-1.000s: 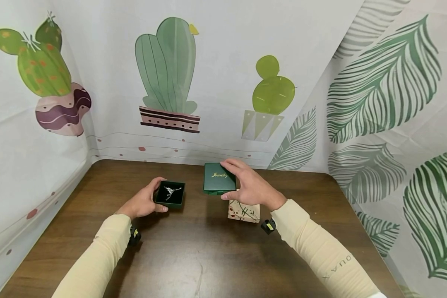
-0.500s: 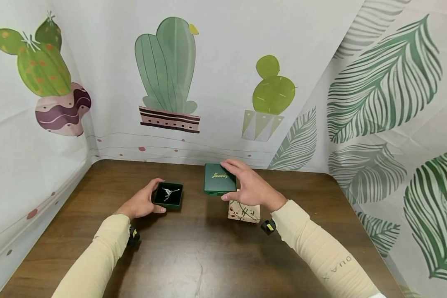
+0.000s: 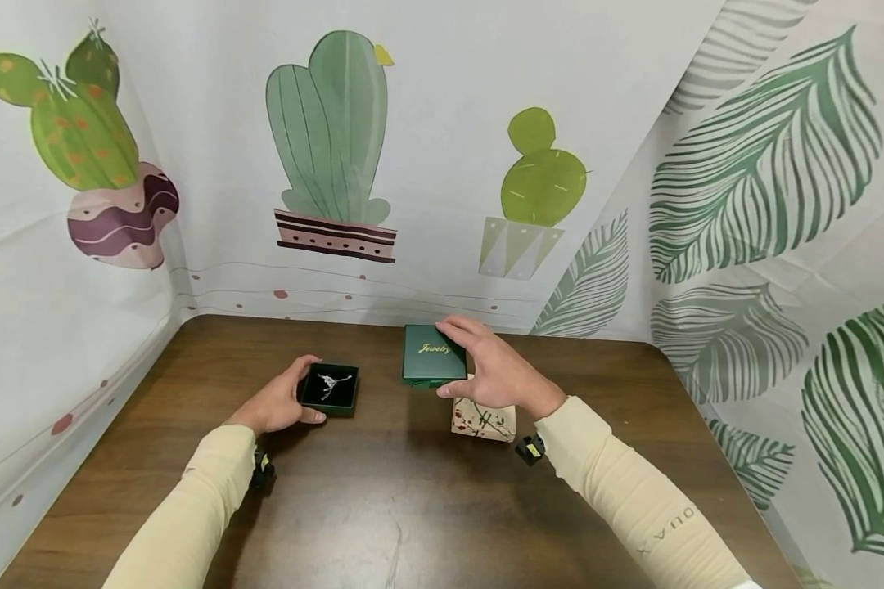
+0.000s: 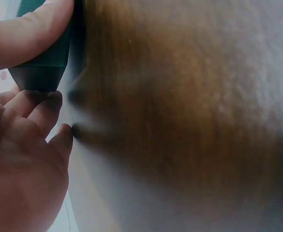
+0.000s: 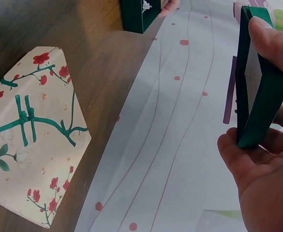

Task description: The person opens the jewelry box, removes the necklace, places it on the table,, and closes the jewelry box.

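My left hand (image 3: pixel 280 401) grips the side of a small dark green jewelry box (image 3: pixel 345 411), its thumb at the near edge and fingers behind. A silver piece of jewelry (image 3: pixel 330 383) lies on the black lining inside. In the left wrist view, thumb and fingers (image 4: pixel 27 108) press on opposite sides of the box (image 4: pixel 42 77). My right hand (image 3: pixel 497 368) pinches the green lid (image 3: pixel 430 352), lettered "Jewelry" in gold, above the table. The right wrist view shows the lid's (image 5: pixel 264 106) hollow underside between thumb and fingers.
A cream box with red flowers and green branches (image 3: pixel 482 421) stands on the brown wooden table (image 3: pixel 383 499), partly under my right hand. White cloth printed with cacti and leaves (image 3: pixel 442 164) hangs behind the table and along its sides.
The left hand has shifted the jewelry box slightly to the left and toward me. The right hand keeps the lid in nearly the same place.
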`<state>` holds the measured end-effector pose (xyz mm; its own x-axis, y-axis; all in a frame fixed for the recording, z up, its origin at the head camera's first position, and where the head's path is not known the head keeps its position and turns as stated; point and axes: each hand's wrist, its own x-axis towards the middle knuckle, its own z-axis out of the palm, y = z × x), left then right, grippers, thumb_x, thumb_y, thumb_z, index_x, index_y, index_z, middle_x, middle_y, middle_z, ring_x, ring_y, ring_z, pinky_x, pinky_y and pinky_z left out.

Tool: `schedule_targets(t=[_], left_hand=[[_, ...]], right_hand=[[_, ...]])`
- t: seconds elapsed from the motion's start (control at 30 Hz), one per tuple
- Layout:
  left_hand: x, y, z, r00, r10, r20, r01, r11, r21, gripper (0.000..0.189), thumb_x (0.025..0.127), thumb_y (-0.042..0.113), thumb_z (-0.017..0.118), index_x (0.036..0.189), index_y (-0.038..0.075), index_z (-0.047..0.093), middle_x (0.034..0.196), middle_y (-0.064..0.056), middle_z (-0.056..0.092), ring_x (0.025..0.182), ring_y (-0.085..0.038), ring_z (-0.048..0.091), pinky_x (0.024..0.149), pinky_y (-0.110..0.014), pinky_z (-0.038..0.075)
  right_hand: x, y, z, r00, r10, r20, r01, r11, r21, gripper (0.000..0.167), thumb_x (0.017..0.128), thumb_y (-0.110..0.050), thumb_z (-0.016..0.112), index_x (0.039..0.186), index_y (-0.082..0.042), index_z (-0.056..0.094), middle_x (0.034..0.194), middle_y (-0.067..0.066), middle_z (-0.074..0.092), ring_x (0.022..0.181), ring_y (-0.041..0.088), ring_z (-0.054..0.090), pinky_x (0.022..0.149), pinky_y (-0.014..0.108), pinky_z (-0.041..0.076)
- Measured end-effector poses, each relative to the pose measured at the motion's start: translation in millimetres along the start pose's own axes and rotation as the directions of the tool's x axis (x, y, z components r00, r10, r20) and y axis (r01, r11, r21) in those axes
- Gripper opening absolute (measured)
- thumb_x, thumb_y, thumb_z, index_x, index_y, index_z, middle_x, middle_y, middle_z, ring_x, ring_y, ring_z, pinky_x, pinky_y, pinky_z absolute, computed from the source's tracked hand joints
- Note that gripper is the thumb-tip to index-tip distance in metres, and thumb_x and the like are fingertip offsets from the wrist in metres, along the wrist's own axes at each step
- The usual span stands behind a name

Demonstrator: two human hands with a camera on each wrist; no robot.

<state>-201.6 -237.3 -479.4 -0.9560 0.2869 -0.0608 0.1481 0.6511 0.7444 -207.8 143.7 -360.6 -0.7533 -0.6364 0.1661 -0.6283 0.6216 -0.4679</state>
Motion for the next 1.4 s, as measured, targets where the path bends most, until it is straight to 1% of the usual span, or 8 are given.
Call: schedule_targets(t=[0.3, 0.4, 0.57, 0.67, 0.93, 1.07, 1.23, 1.4], left_hand=[[0.2, -2.7, -2.2, 1.000, -0.022, 0.022, 0.021, 1.000, 0.012, 0.096, 0.074, 0.018, 0.094, 0.148, 0.004, 0.035, 0.146, -0.027, 0.057, 0.112, -0.029, 0.060, 0.107, -0.051, 0.042], [0.4, -3.5, -2.3, 0.999, -0.034, 0.035, 0.033, 0.999, 0.015, 0.096, 0.075, 0.019, 0.094, 0.149, 0.005, 0.034, 0.148, -0.029, 0.054, 0.116, -0.031, 0.059, 0.109, -0.052, 0.041], [1.3, -5.1, -1.9, 0.998, -0.030, 0.048, 0.030, 1.000, -0.004, 0.098, 0.077, 0.021, 0.093, 0.151, 0.005, 0.032, 0.153, -0.032, 0.048, 0.124, -0.036, 0.056, 0.111, -0.055, 0.039], [-0.1, -7.1, -1.9, 0.998, -0.023, 0.052, 0.025, 0.999, -0.028, 0.098, 0.077, 0.021, 0.093, 0.152, 0.005, 0.031, 0.153, -0.030, 0.049, 0.123, -0.034, 0.056, 0.111, -0.054, 0.039], [-1.2, -13.3, -2.7, 0.998, 0.012, 0.063, -0.005, 0.994, -0.107, 0.096, 0.080, 0.017, 0.091, 0.153, 0.007, 0.030, 0.151, -0.023, 0.053, 0.115, -0.026, 0.059, 0.104, -0.041, 0.042], [-0.8, -14.9, -3.2, 0.998, 0.014, 0.063, -0.007, 0.993, -0.119, 0.096, 0.079, 0.016, 0.091, 0.153, 0.007, 0.031, 0.154, -0.023, 0.051, 0.116, -0.027, 0.059, 0.105, -0.042, 0.041], [-0.3, -15.2, -4.0, 0.998, 0.012, 0.058, -0.005, 0.994, -0.106, 0.097, 0.077, 0.016, 0.092, 0.152, 0.006, 0.032, 0.154, -0.023, 0.052, 0.116, -0.027, 0.058, 0.107, -0.045, 0.039], [0.2, -15.8, -4.3, 0.998, 0.007, 0.057, -0.001, 0.995, -0.100, 0.097, 0.077, 0.018, 0.093, 0.152, 0.007, 0.032, 0.154, -0.023, 0.052, 0.117, -0.027, 0.058, 0.108, -0.045, 0.038]], right_hand=[[0.3, -0.2, 0.6, 1.000, 0.007, -0.003, -0.007, 1.000, 0.011, 0.092, 0.083, -0.031, 0.088, 0.159, -0.006, 0.042, 0.164, 0.012, 0.040, 0.151, 0.033, 0.040, 0.119, 0.054, 0.040], [0.6, 0.0, 0.5, 1.000, 0.019, 0.001, -0.019, 1.000, 0.018, 0.092, 0.084, -0.031, 0.088, 0.159, -0.006, 0.041, 0.164, 0.011, 0.039, 0.151, 0.033, 0.039, 0.120, 0.054, 0.039], [0.5, -0.1, 0.0, 1.000, 0.029, -0.006, -0.029, 0.999, 0.021, 0.092, 0.084, -0.032, 0.088, 0.159, -0.008, 0.041, 0.164, 0.010, 0.039, 0.151, 0.032, 0.039, 0.120, 0.054, 0.039], [0.1, 0.0, 0.4, 1.000, 0.030, -0.008, -0.029, 0.999, 0.018, 0.092, 0.084, -0.032, 0.088, 0.159, -0.008, 0.041, 0.165, 0.010, 0.039, 0.151, 0.033, 0.039, 0.120, 0.054, 0.039], [-1.0, 1.8, 1.3, 0.999, 0.039, -0.015, -0.039, 0.999, 0.019, 0.093, 0.084, -0.033, 0.088, 0.160, -0.008, 0.041, 0.165, 0.011, 0.038, 0.152, 0.033, 0.038, 0.120, 0.054, 0.040], [-0.7, 1.4, 2.5, 0.999, 0.039, -0.020, -0.039, 0.999, 0.017, 0.093, 0.084, -0.033, 0.087, 0.160, -0.008, 0.040, 0.165, 0.011, 0.038, 0.152, 0.032, 0.038, 0.120, 0.053, 0.040], [0.6, 0.6, 5.4, 0.999, 0.037, -0.014, -0.037, 0.999, 0.022, 0.092, 0.084, -0.033, 0.087, 0.160, -0.008, 0.040, 0.165, 0.014, 0.038, 0.151, 0.033, 0.039, 0.119, 0.054, 0.040], [3.1, 1.0, 9.5, 0.999, 0.041, -0.016, -0.041, 0.999, 0.026, 0.091, 0.084, -0.033, 0.087, 0.159, -0.008, 0.041, 0.166, 0.013, 0.038, 0.154, 0.035, 0.037, 0.121, 0.054, 0.038]])
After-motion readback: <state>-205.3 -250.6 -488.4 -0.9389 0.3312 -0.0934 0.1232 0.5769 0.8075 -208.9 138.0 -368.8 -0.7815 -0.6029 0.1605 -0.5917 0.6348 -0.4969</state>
